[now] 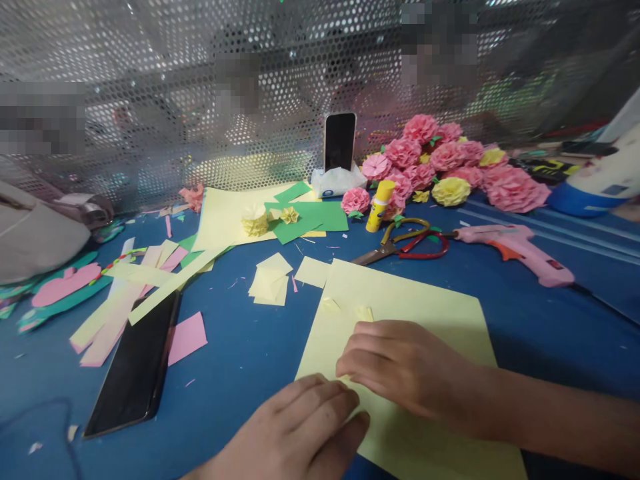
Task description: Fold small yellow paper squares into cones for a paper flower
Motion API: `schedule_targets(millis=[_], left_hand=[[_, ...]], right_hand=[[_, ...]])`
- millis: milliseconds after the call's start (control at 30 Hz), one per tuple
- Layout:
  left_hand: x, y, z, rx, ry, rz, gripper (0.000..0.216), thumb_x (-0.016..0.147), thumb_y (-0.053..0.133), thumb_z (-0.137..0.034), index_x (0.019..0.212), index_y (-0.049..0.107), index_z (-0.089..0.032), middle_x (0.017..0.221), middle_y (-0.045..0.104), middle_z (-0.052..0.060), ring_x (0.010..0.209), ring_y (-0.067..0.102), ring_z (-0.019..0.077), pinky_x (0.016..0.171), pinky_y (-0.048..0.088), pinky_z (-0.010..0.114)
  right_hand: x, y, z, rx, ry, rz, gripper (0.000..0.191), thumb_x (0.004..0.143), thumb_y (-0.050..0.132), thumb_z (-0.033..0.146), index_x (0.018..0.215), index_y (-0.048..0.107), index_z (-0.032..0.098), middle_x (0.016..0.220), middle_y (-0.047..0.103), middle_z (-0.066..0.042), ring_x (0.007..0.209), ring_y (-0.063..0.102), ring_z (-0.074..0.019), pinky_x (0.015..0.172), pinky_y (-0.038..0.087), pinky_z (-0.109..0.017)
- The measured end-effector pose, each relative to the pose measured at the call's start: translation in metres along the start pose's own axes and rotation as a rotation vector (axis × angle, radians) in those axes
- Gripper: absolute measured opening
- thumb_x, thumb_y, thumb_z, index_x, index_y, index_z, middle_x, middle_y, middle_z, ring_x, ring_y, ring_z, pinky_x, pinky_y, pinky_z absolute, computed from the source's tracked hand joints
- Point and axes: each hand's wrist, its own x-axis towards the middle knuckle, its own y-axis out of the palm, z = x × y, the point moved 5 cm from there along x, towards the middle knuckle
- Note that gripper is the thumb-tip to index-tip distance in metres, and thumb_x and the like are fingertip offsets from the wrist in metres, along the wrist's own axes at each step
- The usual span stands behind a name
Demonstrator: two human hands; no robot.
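A large pale yellow paper sheet (425,313) lies on the blue table in front of me. My right hand (405,367) rests on its left part, fingers curled and pressed together over a small folded yellow bit; what they pinch is hidden. My left hand (295,433) lies at the sheet's lower left edge, fingers bent and closed against the paper, fingertips close to those of the right hand. Two small folded yellow pieces (364,312) sit on the sheet just above the right hand.
Scissors (400,244), a pink glue gun (515,250), a glue stick (380,205) and a heap of pink and yellow paper flowers (440,167) lie behind. A dark phone (135,367) lies at left among paper strips; another phone (340,141) stands upright against the perforated screen.
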Motion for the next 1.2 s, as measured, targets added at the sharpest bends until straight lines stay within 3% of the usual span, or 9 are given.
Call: schedule_targets(millis=[100,233,433,567,800,1000,1200], left_hand=[[-0.001,-0.001,0.006,0.072,-0.063,0.024,0.030,0.103,0.040,-0.011,0.115,0.068,-0.008,0.101,0.074,0.009,0.093,0.070,0.0190,0.087,0.058,0.033],[-0.003,0.000,0.011,0.117,-0.082,0.046,0.033,0.101,0.037,-0.009,0.115,0.067,-0.008,0.103,0.072,0.009,0.093,0.066,0.0190,0.087,0.052,0.032],[-0.001,-0.001,0.016,0.095,-0.108,0.024,0.032,0.103,0.039,-0.012,0.112,0.069,-0.011,0.101,0.070,0.007,0.089,0.063,0.0181,0.088,0.049,0.032],[-0.001,-0.002,0.019,0.067,-0.117,0.033,0.030,0.102,0.041,-0.014,0.109,0.070,-0.013,0.100,0.069,0.008,0.088,0.062,0.0179,0.083,0.051,0.032],[-0.002,-0.002,0.019,0.083,-0.120,0.034,0.030,0.102,0.043,-0.014,0.110,0.071,-0.015,0.101,0.070,0.007,0.091,0.062,0.0173,0.086,0.051,0.032],[-0.001,-0.005,0.021,0.038,-0.135,0.012,0.025,0.102,0.047,-0.012,0.107,0.072,-0.012,0.099,0.073,0.005,0.091,0.064,0.0173,0.088,0.051,0.030],[-0.004,0.000,0.017,0.133,-0.087,0.014,0.027,0.102,0.045,-0.011,0.111,0.071,-0.012,0.099,0.074,0.004,0.090,0.065,0.0185,0.091,0.046,0.034]], right_hand=[[-0.001,-0.002,-0.007,0.114,0.097,-0.002,0.013,0.099,0.054,0.013,0.093,0.064,0.018,0.088,0.068,0.000,0.082,0.060,-0.0137,0.081,0.046,-0.028],[0.000,-0.003,-0.014,0.202,0.219,-0.005,0.013,0.101,0.055,0.021,0.091,0.064,0.019,0.088,0.066,0.001,0.082,0.060,-0.0131,0.080,0.045,-0.027],[-0.001,-0.006,-0.008,0.027,0.027,-0.010,0.023,0.102,0.047,0.012,0.089,0.064,0.017,0.088,0.067,-0.001,0.083,0.056,-0.0153,0.079,0.043,-0.029],[-0.002,-0.011,-0.007,-0.057,-0.015,0.000,0.027,0.104,0.042,0.013,0.088,0.064,0.017,0.088,0.065,-0.003,0.079,0.053,-0.0161,0.072,0.040,-0.030],[-0.002,-0.015,0.002,-0.260,-0.195,-0.035,0.035,0.104,0.036,0.008,0.088,0.066,0.015,0.083,0.066,-0.004,0.081,0.058,-0.0160,0.072,0.041,-0.031],[-0.002,-0.015,0.003,-0.319,-0.208,0.002,0.028,0.102,0.045,0.010,0.086,0.066,0.017,0.086,0.067,-0.006,0.084,0.057,-0.0172,0.073,0.040,-0.032],[-0.005,-0.011,0.008,-0.358,-0.135,0.032,0.024,0.096,0.047,0.010,0.085,0.067,0.017,0.087,0.064,-0.006,0.083,0.054,-0.0203,0.069,0.036,-0.035]])
